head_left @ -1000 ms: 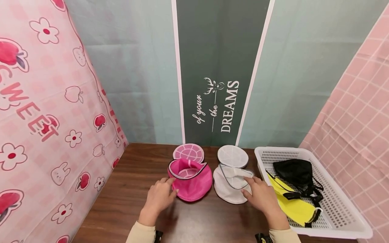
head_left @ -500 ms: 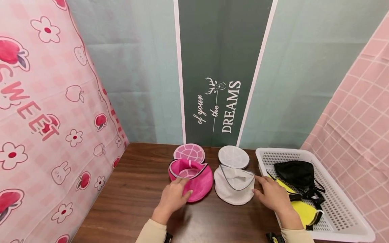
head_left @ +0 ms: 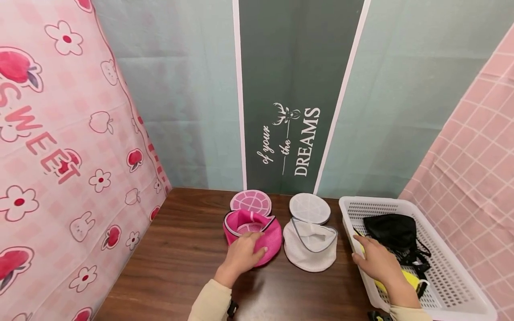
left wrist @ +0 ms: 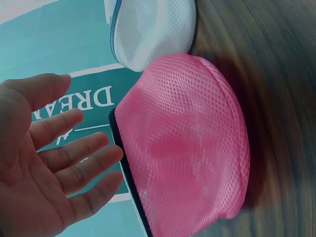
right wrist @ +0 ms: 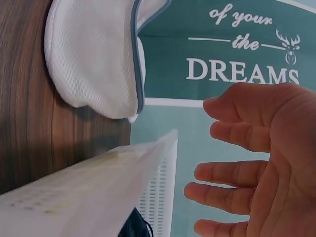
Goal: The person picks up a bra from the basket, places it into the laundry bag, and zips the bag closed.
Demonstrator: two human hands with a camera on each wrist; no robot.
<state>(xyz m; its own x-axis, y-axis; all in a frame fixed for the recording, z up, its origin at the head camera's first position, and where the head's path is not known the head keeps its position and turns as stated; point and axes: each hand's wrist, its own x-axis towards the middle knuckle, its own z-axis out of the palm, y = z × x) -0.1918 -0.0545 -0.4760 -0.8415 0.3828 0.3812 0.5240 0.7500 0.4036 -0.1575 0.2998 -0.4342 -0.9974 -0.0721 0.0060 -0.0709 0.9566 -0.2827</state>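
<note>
A pink mesh laundry bag point(head_left: 265, 249) stands with its dark-trimmed mouth open and its round pink lid point(head_left: 250, 203) folded back behind it. Over its front hovers my left hand point(head_left: 242, 254), fingers spread and holding nothing; the left wrist view shows the palm facing the pink mesh. To the right sits a white mesh laundry bag point(head_left: 307, 256), grey-trimmed, with a white lid point(head_left: 310, 208) behind. My right hand point(head_left: 379, 263) is above the near left rim of a white plastic basket point(head_left: 453, 276), fingers extended and nothing in them. Inside lie a black cloth item point(head_left: 395, 229) and a yellow one point(head_left: 411, 278), both with straps.
Both bags and the basket stand on a brown wooden table point(head_left: 176, 249). A green curtain point(head_left: 192, 111) hangs along the back edge, pink printed cloth point(head_left: 56, 133) on the left, and pink checked cloth point(head_left: 478, 147) on the right.
My left hand has shifted right, from the pink bag's left side to over its front. My right hand has left the white bag and moved right to the basket's rim. The bags stay put.
</note>
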